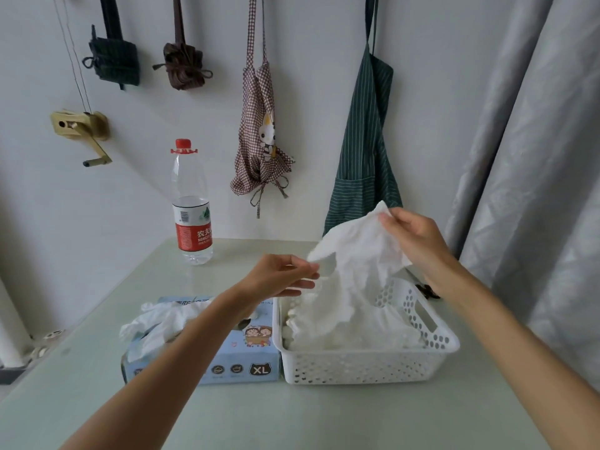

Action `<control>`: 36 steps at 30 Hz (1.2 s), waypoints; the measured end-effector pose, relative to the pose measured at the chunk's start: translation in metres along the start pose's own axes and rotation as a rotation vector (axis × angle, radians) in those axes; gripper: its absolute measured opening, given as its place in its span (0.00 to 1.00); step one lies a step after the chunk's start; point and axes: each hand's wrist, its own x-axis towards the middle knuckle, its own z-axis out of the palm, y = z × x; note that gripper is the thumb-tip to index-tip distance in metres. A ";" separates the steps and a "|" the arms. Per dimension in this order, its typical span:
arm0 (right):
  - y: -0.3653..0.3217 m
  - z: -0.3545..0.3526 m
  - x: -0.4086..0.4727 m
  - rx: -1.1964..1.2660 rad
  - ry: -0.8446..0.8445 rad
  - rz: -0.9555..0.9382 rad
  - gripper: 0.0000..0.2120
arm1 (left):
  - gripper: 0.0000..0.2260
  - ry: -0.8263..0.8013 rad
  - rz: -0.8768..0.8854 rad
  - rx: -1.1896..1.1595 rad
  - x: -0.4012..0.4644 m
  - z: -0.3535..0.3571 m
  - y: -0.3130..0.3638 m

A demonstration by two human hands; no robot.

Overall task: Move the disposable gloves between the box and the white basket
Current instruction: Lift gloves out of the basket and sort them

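A translucent white disposable glove [360,254] hangs in the air above the white basket [367,365]. My right hand [414,238] pinches its upper edge, and my left hand [281,276] pinches its lower left corner. More crumpled gloves [350,332] fill the perforated basket under it. Left of the basket lies the light blue glove box [233,362] marked XL, with gloves [159,323] spilling from its top opening. My left forearm crosses over the box.
A water bottle [191,206] with a red cap stands at the back of the pale green table [292,417]. Aprons [363,151] and folded cloths hang on the wall behind. A grey curtain [535,157] is at the right.
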 end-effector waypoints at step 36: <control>-0.036 0.031 0.000 -0.463 0.109 -0.382 0.10 | 0.12 0.594 0.210 0.455 0.009 -0.018 0.041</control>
